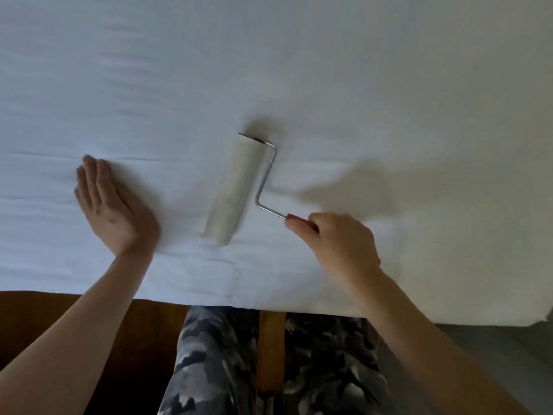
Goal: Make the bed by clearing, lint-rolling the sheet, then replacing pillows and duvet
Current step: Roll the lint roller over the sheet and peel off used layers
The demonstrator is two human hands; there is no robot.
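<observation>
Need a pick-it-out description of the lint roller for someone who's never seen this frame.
Start from the white sheet filling the upper frame. Near its front edge, between the flat left hand and the right hand, lies the lint roller: a pale cylinder angled on the sheet. A bent metal rod leads to its red handle, gripped by the right hand; nothing else on the sheet is rigid or coloured.

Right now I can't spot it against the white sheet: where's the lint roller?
In the head view the lint roller lies on the sheet near the bed's front edge, between the flat left hand and the right hand gripping its red handle.
</observation>
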